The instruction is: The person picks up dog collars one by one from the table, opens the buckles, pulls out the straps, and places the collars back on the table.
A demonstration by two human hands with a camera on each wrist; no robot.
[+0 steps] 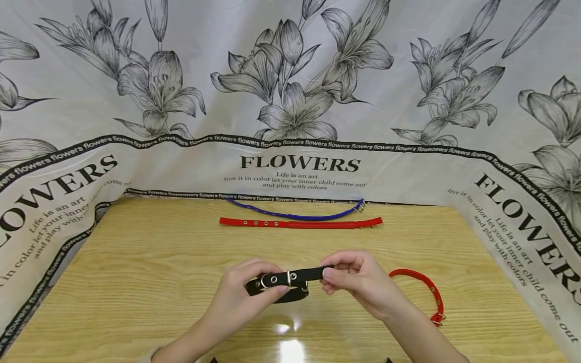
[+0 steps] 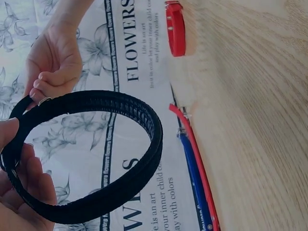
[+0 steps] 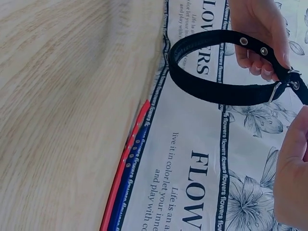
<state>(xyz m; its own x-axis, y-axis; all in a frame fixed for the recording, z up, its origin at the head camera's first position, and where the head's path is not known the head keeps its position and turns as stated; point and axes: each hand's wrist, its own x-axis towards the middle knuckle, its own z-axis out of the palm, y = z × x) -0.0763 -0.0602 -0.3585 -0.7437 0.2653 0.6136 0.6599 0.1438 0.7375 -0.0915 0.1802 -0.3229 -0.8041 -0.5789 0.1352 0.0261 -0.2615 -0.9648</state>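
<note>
Nearest me, the left hand [image 1: 245, 290] pinches a looped black collar [image 1: 313, 274] beside its buckle, the thumb masking part of the band; the right hand [image 1: 363, 285] has thumb and fingers clamped on its free end, above the table [image 1: 159, 252]. Beside the right forearm, which hides part of it, I see a curved red collar [image 1: 417, 275]. Farther: a straight red strap [image 1: 322, 225], a blue strap [image 1: 313, 218], then printed cloth [image 1: 299, 151].
</note>
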